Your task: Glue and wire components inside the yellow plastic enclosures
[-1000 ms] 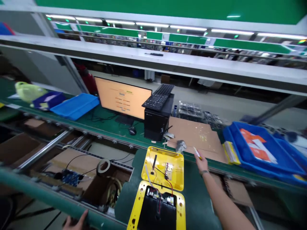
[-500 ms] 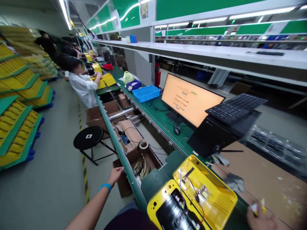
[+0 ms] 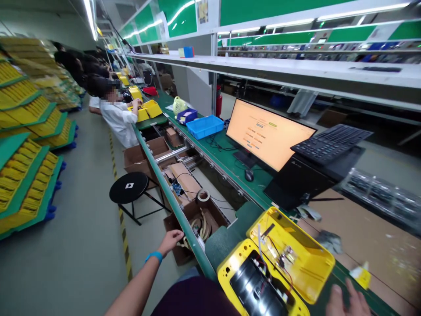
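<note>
My left hand (image 3: pixel 171 242), with a blue band on the wrist, hangs beside the green rail at the bench's near edge, above a cardboard box (image 3: pixel 215 215) of loose pale strips. Its fingers are pressed together; whatever they may hold is too small to make out. At the lower right edge, my right hand (image 3: pixel 350 303) is partly cut off, its fingers spread and holding nothing. A small yellow-and-white piece (image 3: pixel 362 275) lies just beyond those fingers. Between my hands sits an opened yellow plastic housing (image 3: pixel 311 281), with a black part (image 3: pixel 258 285) and thin wires inside.
A roll of tape (image 3: pixel 203 196) rests by the box. Farther along stand a monitor (image 3: pixel 266 134), a mouse (image 3: pixel 249 175), a keyboard (image 3: pixel 333 142) and a blue tray (image 3: pixel 205 127). A black stool (image 3: pixel 129 186) stands left. A co-worker (image 3: pixel 116 118) handles yellow housings.
My right hand has come away from the yellow-and-white piece, which now lies on the bench. My left hand stays beside the rail. The whole view has shifted slightly.
</note>
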Demonstrator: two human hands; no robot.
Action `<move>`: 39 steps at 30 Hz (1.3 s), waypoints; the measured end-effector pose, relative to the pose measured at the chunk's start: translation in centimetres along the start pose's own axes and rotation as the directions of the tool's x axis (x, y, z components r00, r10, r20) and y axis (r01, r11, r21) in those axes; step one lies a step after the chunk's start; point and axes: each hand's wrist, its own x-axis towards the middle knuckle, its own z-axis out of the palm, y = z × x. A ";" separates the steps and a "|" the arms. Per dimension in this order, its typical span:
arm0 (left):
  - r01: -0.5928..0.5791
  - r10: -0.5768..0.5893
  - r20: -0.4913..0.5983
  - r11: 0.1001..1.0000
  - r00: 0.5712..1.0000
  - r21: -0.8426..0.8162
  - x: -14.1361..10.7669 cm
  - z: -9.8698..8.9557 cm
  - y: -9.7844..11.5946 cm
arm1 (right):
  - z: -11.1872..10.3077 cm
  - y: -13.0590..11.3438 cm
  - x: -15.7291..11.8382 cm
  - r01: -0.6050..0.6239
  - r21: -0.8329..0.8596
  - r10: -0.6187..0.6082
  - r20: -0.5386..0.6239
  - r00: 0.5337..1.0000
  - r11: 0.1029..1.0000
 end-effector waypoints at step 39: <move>-0.594 0.570 0.280 0.805 0.772 -0.001 -14.3 6.5 24.4 | -0.3 -28.7 -13.5 0.743 0.460 -0.872 0.196 0.450 0.486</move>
